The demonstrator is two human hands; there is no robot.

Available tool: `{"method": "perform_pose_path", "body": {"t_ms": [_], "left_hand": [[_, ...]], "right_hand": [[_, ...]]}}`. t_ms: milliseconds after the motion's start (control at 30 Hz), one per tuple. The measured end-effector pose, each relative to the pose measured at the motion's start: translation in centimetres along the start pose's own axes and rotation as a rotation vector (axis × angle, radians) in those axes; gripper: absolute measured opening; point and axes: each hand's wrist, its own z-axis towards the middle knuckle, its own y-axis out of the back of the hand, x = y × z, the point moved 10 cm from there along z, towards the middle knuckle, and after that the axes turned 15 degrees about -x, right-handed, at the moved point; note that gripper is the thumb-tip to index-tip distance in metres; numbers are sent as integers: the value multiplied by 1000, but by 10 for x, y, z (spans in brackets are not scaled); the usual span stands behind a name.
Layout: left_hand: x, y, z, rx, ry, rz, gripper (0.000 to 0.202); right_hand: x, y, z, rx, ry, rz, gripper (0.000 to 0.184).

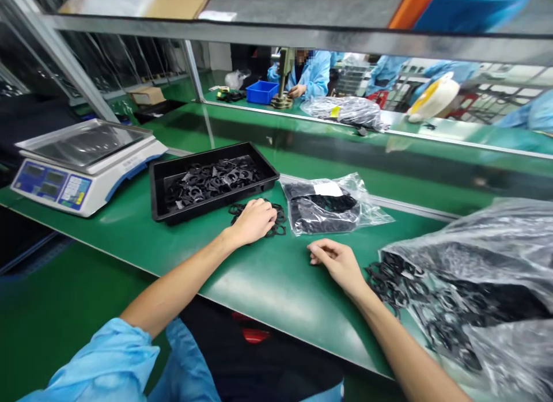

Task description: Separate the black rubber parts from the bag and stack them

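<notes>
My left hand (256,220) lies over a small pile of flat black ring-shaped parts (279,224) on the green table. Its fingers curl down among the parts, and whatever is under the fingertips is hidden. To the right, my right hand (334,261) hovers at or just above the bare tabletop, thumb and fingers curled together; I cannot make out anything in them. Beyond the hands lies a clear plastic bag (324,209) of black parts with a white label. A black tray (211,186) full of similar parts stands behind my left hand.
A weighing scale (82,160) stands at the left. A large open plastic bag (484,264) spills black parts at the right, beside my right forearm. A metal shelf (276,36) crosses overhead. Past it, a person in blue (315,74) sits by a blue bin (261,92).
</notes>
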Motion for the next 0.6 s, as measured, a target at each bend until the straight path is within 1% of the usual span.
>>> {"method": "perform_pose_path", "body": {"t_ms": [67, 200, 267, 333, 400, 500, 600], "left_hand": [[-2, 1, 0, 1, -8, 25, 15], [-7, 5, 9, -7, -18, 74, 11], [-15, 1, 17, 19, -40, 121, 12], [-24, -8, 23, 57, -65, 170, 11], [-31, -14, 27, 64, -76, 192, 9], [-35, -17, 26, 10, -78, 175, 6], [-35, -13, 19, -52, -127, 189, 7]], "right_hand": [[0, -1, -2, 10, 8, 5, 48], [-1, -3, -4, 29, 25, 4, 40], [-1, -4, -5, 28, 35, -1, 36], [-3, -3, -6, 27, 38, 0, 34], [-4, -3, -7, 31, 40, 8, 32], [-6, -1, -9, 39, 49, 10, 30], [-9, -2, -11, 33, 44, -11, 28]]}}
